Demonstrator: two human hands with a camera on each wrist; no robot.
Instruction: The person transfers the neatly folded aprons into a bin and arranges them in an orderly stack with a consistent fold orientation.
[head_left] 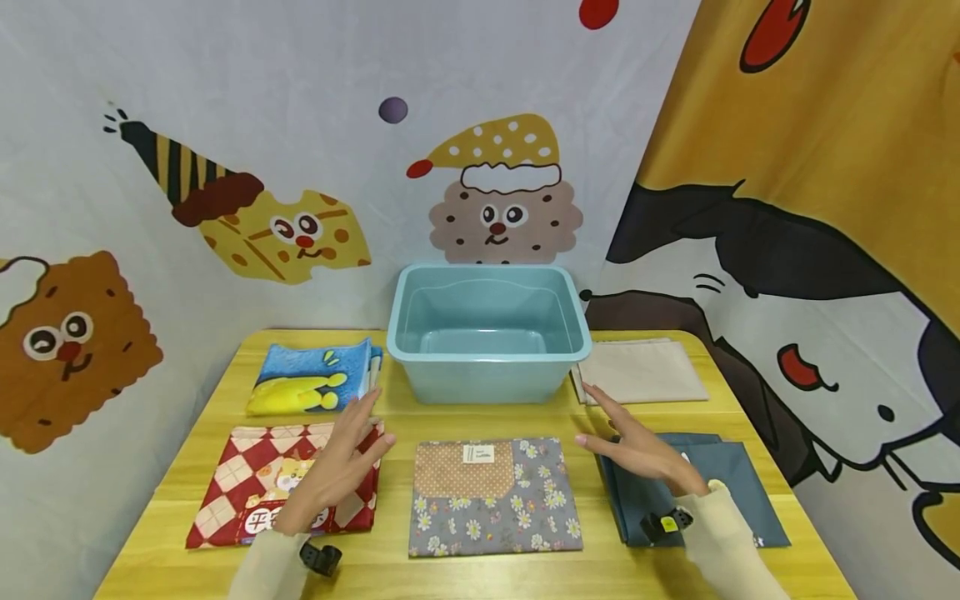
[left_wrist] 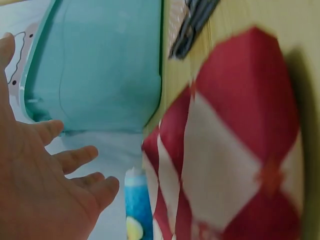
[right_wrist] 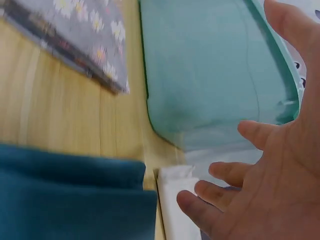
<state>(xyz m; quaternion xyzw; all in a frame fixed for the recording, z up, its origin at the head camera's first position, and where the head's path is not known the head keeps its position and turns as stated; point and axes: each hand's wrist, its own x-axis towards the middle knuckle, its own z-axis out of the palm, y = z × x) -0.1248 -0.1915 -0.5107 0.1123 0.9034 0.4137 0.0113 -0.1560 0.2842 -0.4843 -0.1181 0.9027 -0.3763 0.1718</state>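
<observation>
My left hand (head_left: 339, 467) hovers with spread fingers over the right part of a folded red-and-cream checked cloth (head_left: 225, 492). Nothing is in it; the left wrist view shows the bare palm (left_wrist: 45, 185). My right hand (head_left: 637, 446), fingers also apart and holding nothing, is above the left edge of a folded dark teal cloth (head_left: 750, 492). Between the hands lies a folded grey cloth with daisies (head_left: 495, 529), which has a tan dotted patch and a small white label. Behind it stands a light blue plastic basin (head_left: 491, 379), with no contents visible.
At the back left lies a folded blue cloth with a yellow pattern (head_left: 300, 375). A folded beige cloth (head_left: 645, 371) is right of the basin. All rest on a yellow wooden table (head_left: 390, 575). A cartoon-printed curtain (head_left: 300, 75) hangs close behind the table.
</observation>
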